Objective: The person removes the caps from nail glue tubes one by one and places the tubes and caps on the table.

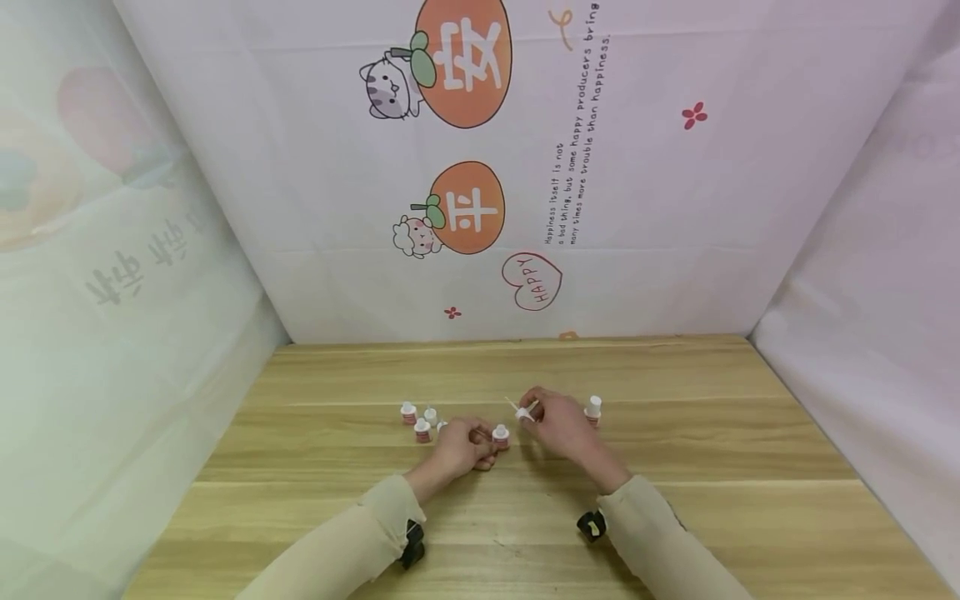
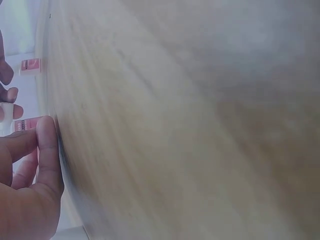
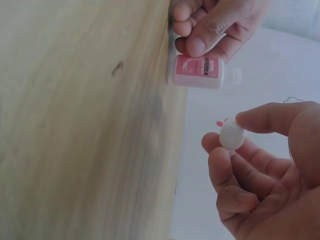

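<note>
My left hand point(image 1: 463, 446) holds a small white glue bottle point(image 1: 500, 438) with a pink label, its fingers at the side near the base. In the right wrist view the bottle point(image 3: 199, 72) stands on the table and the thumb lies against it. Just to the right and a little above the table, my right hand point(image 1: 561, 427) pinches a white cap point(image 3: 232, 135) between thumb and fingertips. A thin white stick point(image 1: 512, 403) shows at the cap in the head view. In the left wrist view, left fingers point(image 2: 47, 145) partly hide the bottle's label point(image 2: 26, 124).
Left of my left hand stand several similar bottles point(image 1: 408, 414), one partly hidden by that hand. Another bottle with a tall white cap point(image 1: 594, 408) is right of my right hand. The wooden table point(image 1: 360, 375) ends at a printed white backdrop point(image 1: 637, 283).
</note>
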The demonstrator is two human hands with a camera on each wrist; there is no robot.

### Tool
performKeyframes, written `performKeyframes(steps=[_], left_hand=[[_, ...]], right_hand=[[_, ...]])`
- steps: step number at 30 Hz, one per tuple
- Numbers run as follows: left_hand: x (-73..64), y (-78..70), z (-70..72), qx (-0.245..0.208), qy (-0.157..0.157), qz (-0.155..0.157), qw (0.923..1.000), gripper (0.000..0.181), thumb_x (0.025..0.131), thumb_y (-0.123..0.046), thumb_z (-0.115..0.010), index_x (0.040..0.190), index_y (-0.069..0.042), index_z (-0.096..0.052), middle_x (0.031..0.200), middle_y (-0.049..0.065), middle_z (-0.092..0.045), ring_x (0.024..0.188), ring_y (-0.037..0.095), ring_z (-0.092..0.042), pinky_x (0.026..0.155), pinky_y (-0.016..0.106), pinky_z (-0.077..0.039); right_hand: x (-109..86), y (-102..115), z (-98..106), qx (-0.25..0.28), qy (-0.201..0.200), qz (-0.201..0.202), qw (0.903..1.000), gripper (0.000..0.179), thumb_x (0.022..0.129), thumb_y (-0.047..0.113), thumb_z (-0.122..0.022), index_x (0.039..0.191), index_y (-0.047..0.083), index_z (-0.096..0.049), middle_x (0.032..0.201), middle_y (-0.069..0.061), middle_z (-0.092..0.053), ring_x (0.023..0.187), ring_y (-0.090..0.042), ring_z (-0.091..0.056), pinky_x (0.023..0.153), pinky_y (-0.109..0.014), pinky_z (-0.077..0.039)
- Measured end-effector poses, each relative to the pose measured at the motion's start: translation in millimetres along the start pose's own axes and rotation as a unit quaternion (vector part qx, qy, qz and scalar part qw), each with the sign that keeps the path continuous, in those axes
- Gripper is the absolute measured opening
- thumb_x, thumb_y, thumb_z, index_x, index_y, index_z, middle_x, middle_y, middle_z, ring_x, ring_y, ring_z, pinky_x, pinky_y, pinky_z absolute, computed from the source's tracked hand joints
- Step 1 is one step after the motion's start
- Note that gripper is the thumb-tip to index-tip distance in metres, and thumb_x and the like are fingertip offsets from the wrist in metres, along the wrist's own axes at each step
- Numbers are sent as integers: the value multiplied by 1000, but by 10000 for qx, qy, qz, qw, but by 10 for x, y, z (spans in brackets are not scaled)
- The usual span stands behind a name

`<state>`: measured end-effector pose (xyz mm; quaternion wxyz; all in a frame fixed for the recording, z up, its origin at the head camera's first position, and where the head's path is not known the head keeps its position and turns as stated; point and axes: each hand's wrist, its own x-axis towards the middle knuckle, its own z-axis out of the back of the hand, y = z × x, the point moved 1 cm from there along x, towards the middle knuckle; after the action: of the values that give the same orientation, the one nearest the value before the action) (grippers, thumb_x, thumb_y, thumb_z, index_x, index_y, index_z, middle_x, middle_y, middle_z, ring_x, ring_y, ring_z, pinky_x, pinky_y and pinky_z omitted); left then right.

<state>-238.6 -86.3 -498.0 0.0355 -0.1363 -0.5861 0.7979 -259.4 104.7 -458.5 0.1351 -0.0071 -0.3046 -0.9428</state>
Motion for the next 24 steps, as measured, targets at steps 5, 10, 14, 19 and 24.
performKeyframes(steps=[5, 10, 14, 19, 24], left_hand=[[-50, 16, 38, 34, 59, 14, 10000, 13, 93, 6, -63, 106, 9, -64, 83, 18, -70, 60, 9, -65, 61, 26, -62], [-77, 43, 66, -4, 81, -11, 10000, 13, 93, 6, -63, 106, 8, -64, 82, 18, -69, 60, 10, -65, 60, 27, -62], [-104, 52, 91, -50, 107, -21, 9999, 13, 93, 5, -64, 105, 8, -64, 80, 17, -68, 61, 10, -65, 60, 28, -63], [-133, 63, 129, 5, 39, -27, 10000, 14, 92, 6, -64, 106, 9, -64, 81, 17, -68, 62, 11, -65, 61, 28, -63], [-128, 92, 154, 29, -44, -13, 10000, 14, 92, 6, -63, 106, 9, -64, 83, 19, -69, 62, 10, -66, 61, 27, -63]], right_hand=[[8, 18, -43, -52, 41, 29, 10000, 20, 87, 21, -74, 106, 17, -67, 89, 1, -75, 73, -10, -65, 64, -30, -53], [8, 42, -97, -62, 164, 136, 9998, 20, 89, 23, -73, 108, 17, -71, 90, 1, -75, 75, -11, -66, 67, -31, -55], [5, 68, -135, -30, 275, 113, 9996, 17, 91, 23, -72, 106, 17, -71, 91, 0, -75, 80, -13, -67, 71, -33, -56], [12, 86, -171, -75, 296, 167, 9994, 16, 90, 21, -73, 105, 16, -69, 92, -1, -75, 80, -14, -67, 72, -33, -57], [30, 83, -214, -109, 290, 352, 9989, 14, 90, 19, -73, 103, 16, -69, 90, 1, -72, 79, -11, -64, 71, -30, -55]])
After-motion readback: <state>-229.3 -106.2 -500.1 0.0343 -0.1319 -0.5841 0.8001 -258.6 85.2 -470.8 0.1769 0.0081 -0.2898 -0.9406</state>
